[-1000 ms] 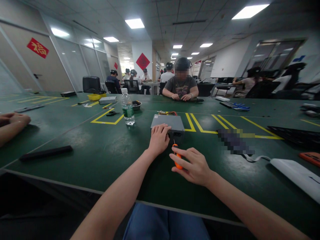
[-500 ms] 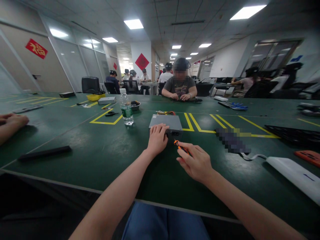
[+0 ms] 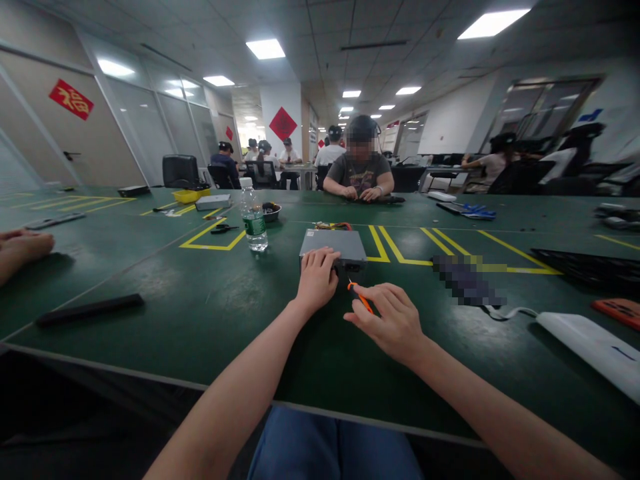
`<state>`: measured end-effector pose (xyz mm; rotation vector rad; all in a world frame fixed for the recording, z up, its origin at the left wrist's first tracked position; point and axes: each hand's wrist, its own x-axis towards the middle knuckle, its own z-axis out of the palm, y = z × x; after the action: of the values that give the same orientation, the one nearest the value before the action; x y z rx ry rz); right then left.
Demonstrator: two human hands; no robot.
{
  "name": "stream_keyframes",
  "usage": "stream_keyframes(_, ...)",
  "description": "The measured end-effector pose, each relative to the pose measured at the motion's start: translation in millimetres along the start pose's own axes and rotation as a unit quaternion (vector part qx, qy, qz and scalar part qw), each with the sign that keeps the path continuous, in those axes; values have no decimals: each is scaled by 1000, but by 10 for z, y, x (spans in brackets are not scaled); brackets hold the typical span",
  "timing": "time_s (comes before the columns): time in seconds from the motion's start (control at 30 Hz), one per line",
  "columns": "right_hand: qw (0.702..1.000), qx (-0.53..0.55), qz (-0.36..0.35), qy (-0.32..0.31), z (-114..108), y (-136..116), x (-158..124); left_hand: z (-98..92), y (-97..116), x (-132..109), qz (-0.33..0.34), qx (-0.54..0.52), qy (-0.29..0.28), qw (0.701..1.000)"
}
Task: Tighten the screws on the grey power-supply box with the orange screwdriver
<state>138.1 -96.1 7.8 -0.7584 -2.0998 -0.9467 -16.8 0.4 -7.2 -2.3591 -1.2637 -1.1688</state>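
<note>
A grey metal computer power supply (image 3: 345,241) sits on the green table, its socket side facing me and coloured wires at its back. My left hand (image 3: 319,277) holds it at the near left corner, fingers across the top and thumb down at the front face. Just right of that, my right hand (image 3: 390,319) is closed around an orange and black screwdriver (image 3: 361,298). Its thin tip points up at the front face of the power supply; whether it touches cannot be told. Part of the handle is hidden by my fingers.
A water bottle (image 3: 255,220) stands to the left, near a small bowl (image 3: 271,212). At left lies a black bar (image 3: 90,310). A white power strip (image 3: 590,347) and a blurred-out dark object (image 3: 465,280) lie right. Another person (image 3: 361,175) sits opposite; someone's hands (image 3: 25,250) rest at far left.
The screwdriver has turned a little in my right hand, and its tip shows more clearly. My right fingers have shifted slightly. My left hand stays on the power supply.
</note>
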Motion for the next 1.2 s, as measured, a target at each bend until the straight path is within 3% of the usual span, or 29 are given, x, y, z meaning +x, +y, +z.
stream_keyframes(0.17, 998, 30, -20, -46, 14, -41, -34, -23, 4, -2, 5, -3, -3, 1000)
stream_keyframes(0.3, 997, 1, -65, -36, 42, -52, -33, -24, 4, -4, 6, -6, -4, 1000)
stream_keyframes(0.53, 1000, 17, -20, -5, 43, 12, -28, -1, 0, -9, -1, -4, 0, 1000)
stream_keyframes(0.77, 997, 30, -34, -55, 15, -38, -33, -5, -4, -9, 1, -3, -3, 1000)
stream_keyframes(0.9, 998, 8, -33, -48, 37, -45, -21, -12, 2, -7, -1, -5, -5, 1000)
stream_keyframes(1.2, 999, 7, 38, -16, 14, 58, -34, -1, 44, 9, -19, 1, 16, 1000)
